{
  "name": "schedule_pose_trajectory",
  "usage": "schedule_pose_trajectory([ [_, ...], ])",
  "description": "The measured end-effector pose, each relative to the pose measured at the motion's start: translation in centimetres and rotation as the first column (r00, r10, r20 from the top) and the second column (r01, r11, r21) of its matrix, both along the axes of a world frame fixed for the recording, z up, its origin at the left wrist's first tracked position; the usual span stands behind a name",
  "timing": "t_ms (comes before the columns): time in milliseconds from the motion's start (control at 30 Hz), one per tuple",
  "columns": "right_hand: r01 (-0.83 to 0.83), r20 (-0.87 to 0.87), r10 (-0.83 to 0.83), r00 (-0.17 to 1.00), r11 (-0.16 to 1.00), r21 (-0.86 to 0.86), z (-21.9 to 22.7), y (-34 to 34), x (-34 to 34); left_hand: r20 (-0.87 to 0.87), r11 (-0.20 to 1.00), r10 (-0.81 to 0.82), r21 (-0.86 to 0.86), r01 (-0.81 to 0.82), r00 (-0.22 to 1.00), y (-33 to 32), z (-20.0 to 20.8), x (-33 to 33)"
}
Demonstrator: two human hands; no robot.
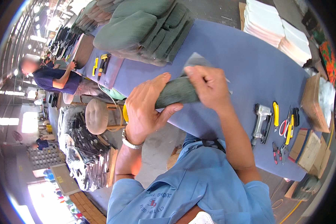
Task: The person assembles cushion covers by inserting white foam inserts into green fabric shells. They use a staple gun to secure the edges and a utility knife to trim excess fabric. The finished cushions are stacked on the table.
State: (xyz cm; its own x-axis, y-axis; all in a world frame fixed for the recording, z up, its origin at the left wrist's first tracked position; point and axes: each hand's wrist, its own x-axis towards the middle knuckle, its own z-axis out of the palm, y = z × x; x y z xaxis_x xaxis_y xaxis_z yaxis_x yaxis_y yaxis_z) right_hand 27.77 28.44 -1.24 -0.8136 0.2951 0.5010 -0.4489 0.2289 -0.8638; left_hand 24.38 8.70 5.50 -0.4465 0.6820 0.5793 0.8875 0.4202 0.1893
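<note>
A dark green fabric-covered pad (177, 92), long and rounded, is held up over the near edge of the blue table (246, 71). Its left end rests in my left hand (147, 102), thumb below and fingers above. A bit of something yellow (125, 113) shows beside that palm, too covered to name. My right hand (209, 86) is closed at the pad's other end, fingers bent into a pinch on the fabric. Past those knuckles sticks out a greyish flap (196, 60), blurred by motion.
Green cushions (138, 33) are piled at the table's far left. Toward the right lie a staple gun (262, 121), a yellow cutter (275, 114), scissors (283, 127) and pliers (276, 152), near a cardboard box (313, 102). White sheets (263, 22) stand stacked behind. A co-worker (58, 76) works at left.
</note>
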Motion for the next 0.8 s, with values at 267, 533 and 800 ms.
schedule_pose_trajectory([
  [267,0.232,0.153,-0.194,0.969,0.927,-0.296,-2.6,6.7,2.2,-0.014,0.985,-0.07,0.157,0.072,0.997,2.0,-3.0,0.5],
  [533,0.206,0.134,-0.158,0.978,0.811,-0.547,-3.9,11.3,4.3,-0.282,0.921,-0.121,0.327,0.213,0.952,7.4,-4.5,0.6],
  [800,0.23,0.114,-0.201,0.973,0.901,-0.368,-4.4,8.5,4.0,-0.095,0.874,-0.202,0.432,0.223,0.975,4.5,-5.1,-4.1],
])
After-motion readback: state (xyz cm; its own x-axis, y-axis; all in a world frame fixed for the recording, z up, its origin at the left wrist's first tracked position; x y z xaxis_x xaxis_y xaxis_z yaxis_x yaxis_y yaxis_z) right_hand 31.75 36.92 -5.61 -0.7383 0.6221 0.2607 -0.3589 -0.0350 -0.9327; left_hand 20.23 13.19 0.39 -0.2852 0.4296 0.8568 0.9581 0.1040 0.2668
